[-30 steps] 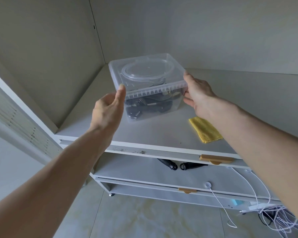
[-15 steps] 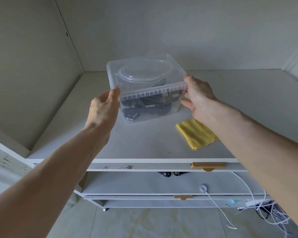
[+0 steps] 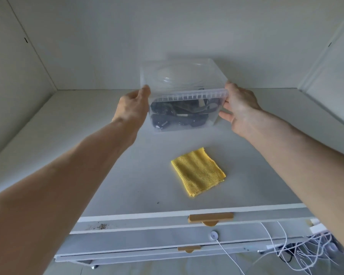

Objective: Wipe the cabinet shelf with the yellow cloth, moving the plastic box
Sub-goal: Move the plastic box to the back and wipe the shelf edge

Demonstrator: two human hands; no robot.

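- Left hand (image 3: pixel 132 110): the palm is pressed flat against the left wall of the plastic box (image 3: pixel 182 96). The thumb tip rests on the near-left corner of the rim. The remaining fingers are hidden behind the palm, so their spread cannot be told.
- Right hand (image 3: pixel 239 109): the thumb lies along the near-right corner of the rim. The fingers are held together and curl against the right wall, below the rim.
- The box is clamped between the two hands. It is clear plastic with a ribbed rim and a lid, and holds dark cables or similar items. Whether its base touches the cabinet shelf (image 3: pixel 77 155) or is slightly raised cannot be told.
- The box occupies the middle of the shelf, towards the far wall.
- The yellow cloth (image 3: pixel 198 173) lies folded on the shelf, nearer than the box and apart from it. Neither hand touches it.
- Progress, as a judgement: the box-moving step is in hand. Wiping remains to be done; a dark speck shows on the near part of the shelf.
- A wooden handle (image 3: pixel 211 218) and white cables (image 3: pixel 298 253) show below the shelf edge.
- No brand, label or legible writing is visible on any item.
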